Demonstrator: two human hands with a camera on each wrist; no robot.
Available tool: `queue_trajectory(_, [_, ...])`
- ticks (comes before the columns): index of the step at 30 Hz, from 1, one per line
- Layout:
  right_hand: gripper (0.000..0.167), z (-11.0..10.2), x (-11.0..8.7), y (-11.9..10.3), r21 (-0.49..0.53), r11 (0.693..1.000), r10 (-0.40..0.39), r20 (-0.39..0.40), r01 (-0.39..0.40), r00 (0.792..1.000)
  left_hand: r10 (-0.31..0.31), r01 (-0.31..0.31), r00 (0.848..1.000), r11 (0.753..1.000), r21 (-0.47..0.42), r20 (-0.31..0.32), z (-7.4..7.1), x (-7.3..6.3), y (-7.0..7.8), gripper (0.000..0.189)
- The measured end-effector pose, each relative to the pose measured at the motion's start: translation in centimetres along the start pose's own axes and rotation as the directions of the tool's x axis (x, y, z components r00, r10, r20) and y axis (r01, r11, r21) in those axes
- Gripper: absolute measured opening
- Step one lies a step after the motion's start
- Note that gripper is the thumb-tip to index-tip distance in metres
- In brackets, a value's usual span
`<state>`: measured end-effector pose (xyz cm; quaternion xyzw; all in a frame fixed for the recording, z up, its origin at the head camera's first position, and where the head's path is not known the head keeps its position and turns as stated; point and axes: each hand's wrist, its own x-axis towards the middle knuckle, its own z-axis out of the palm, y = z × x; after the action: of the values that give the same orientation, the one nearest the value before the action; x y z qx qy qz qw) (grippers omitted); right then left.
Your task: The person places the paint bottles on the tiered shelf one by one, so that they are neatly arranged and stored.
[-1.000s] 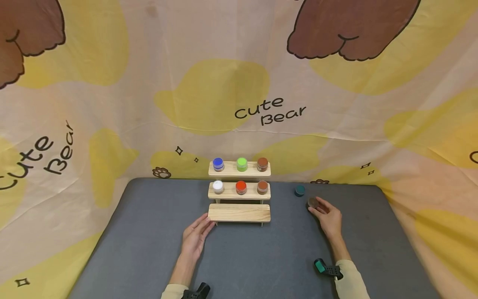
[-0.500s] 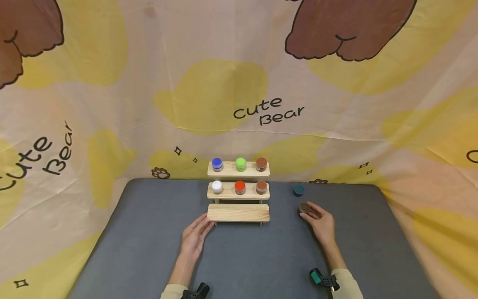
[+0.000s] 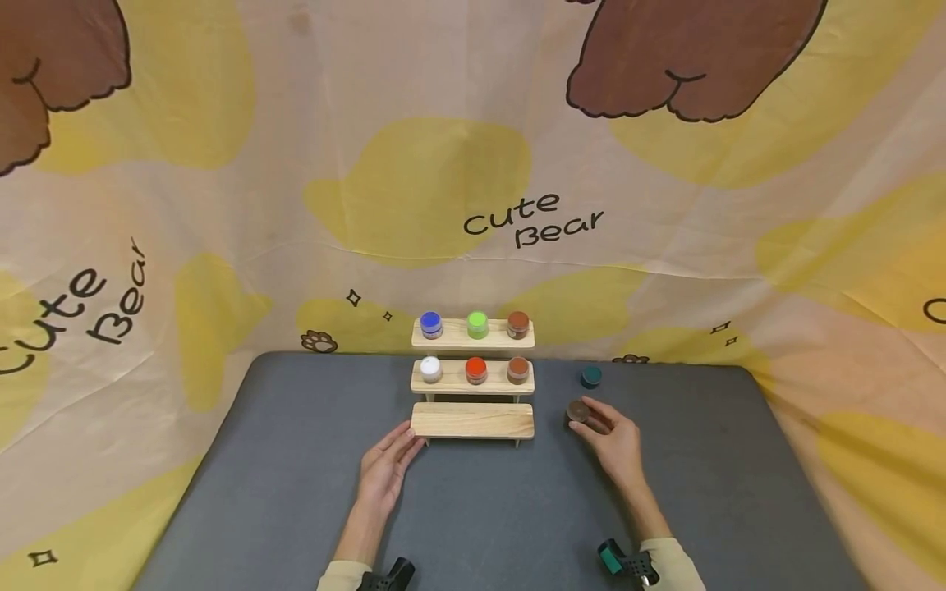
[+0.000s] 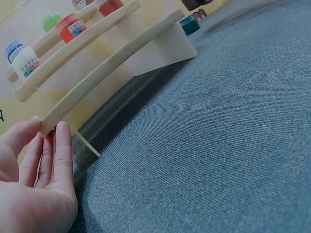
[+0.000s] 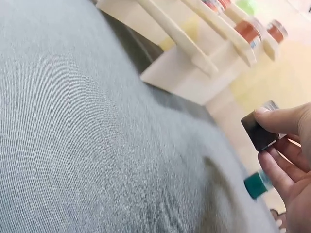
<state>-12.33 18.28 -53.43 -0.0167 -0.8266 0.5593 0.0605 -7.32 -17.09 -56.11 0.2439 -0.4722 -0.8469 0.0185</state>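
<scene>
A three-tier wooden display rack stands at the back middle of the table. My left hand pinches the left end of its lowest shelf, thumb on top and fingers beneath, as the left wrist view shows. That shelf is bare. Small paint jars stand on the upper two: blue, green and brown on top; white, red and brown in the middle. Right of the rack, my right hand holds a dark brown-black paint jar between thumb and fingers.
A dark teal paint jar stands on the grey table near its back edge, beyond my right hand. Behind the table hangs a yellow and cream cloth printed with bears.
My right hand has moved left toward the rack, carrying the dark jar away from its earlier spot beside the teal jar. My left hand has stayed on the lowest shelf.
</scene>
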Motion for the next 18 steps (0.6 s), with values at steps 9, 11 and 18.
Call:
queue_trajectory(9, [0.048,1.4,0.3,-2.1,0.026,0.998,-0.055,0.03,0.054,0.998,0.003,-0.002,1.0,1.0,-0.029,0.006,0.0,0.1,-0.1,0.049])
queue_trajectory(11, [0.048,1.5,0.0,-3.7,0.021,0.998,-0.055,0.049,0.054,0.997,0.002,-0.002,1.0,1.0,-0.031,0.007,0.0,0.1,-0.1,0.05])
queue_trajectory(18, [0.045,2.2,-1.2,-7.3,0.039,0.995,-0.095,0.093,0.092,0.991,0.006,-0.006,1.0,0.999,-0.032,0.004,0.0,0.0,0.0,0.049])
